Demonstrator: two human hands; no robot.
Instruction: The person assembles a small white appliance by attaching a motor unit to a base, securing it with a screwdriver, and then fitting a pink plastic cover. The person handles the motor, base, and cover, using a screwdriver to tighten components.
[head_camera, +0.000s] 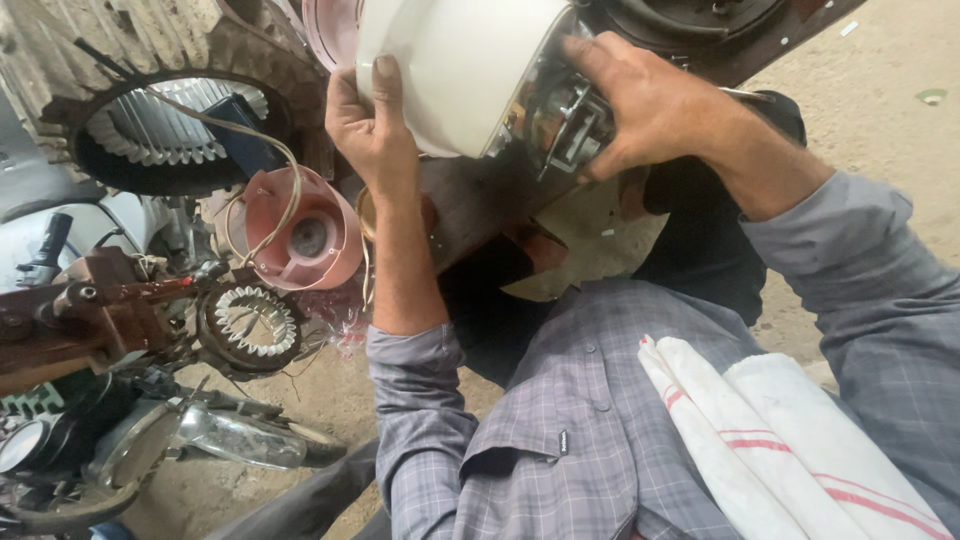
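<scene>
While both hands grip white housing (460, 70), motor (560, 115) sits inside.

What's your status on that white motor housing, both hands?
Left hand gripping white housing, thumb on its shell. Right hand on exposed motor end. Pink cup-shaped housing and wound stator lie close left, not touching.

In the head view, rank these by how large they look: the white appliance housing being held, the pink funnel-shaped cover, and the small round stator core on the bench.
1. White housing, largest, though nearest the camera.
2. Pink cover.
3. Stator core, only slightly smaller; unsure.
</scene>
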